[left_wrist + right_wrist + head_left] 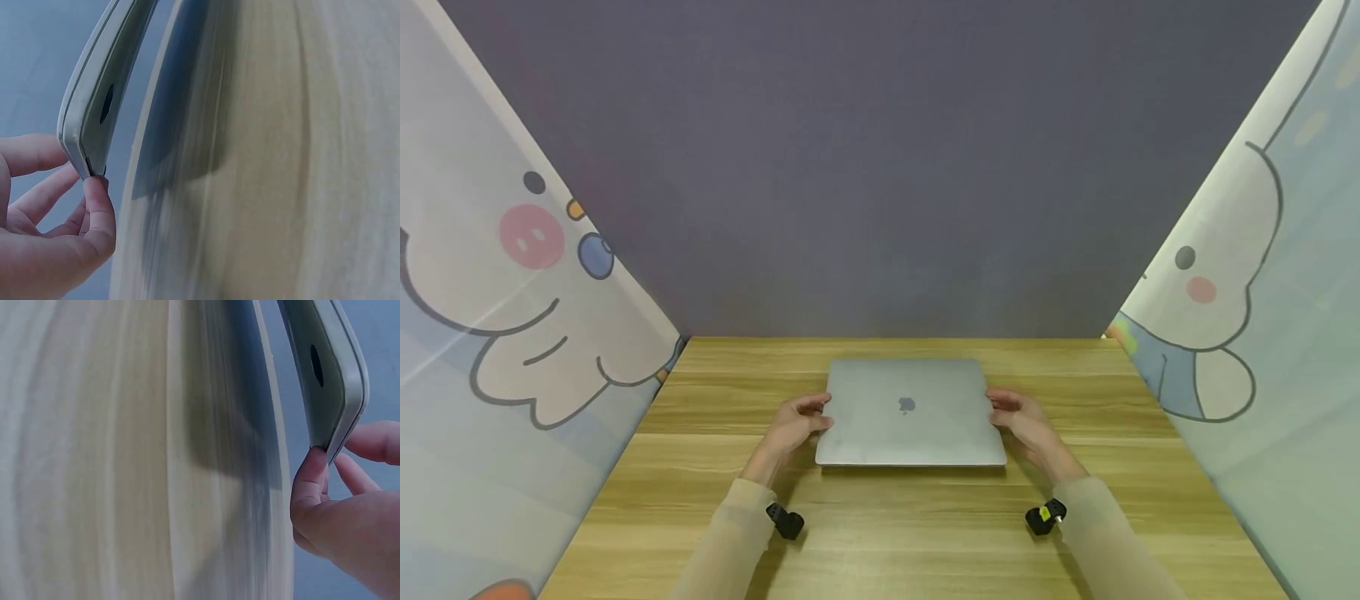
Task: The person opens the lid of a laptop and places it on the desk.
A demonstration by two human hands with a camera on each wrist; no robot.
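Observation:
A closed silver laptop (910,437) with a dark apple logo on its lid is held level over the wooden table. My left hand (796,423) grips its left edge, and my right hand (1024,423) grips the opposite edge. In the left wrist view, fingers (100,219) pinch a corner of the laptop (94,119), whose underside shows a round dark foot. The right wrist view shows the same kind of grip: fingers (309,487) press at a corner of the laptop (331,381). Space shows between laptop and tabletop in both wrist views.
The wooden table (895,533) carries the laptop's shadow. A dark grey panel (895,167) rises behind its far edge. Cartoon-printed curtains hang on the left (527,333) and right (1285,333). Small black devices sit at the left wrist (786,522) and right wrist (1045,517).

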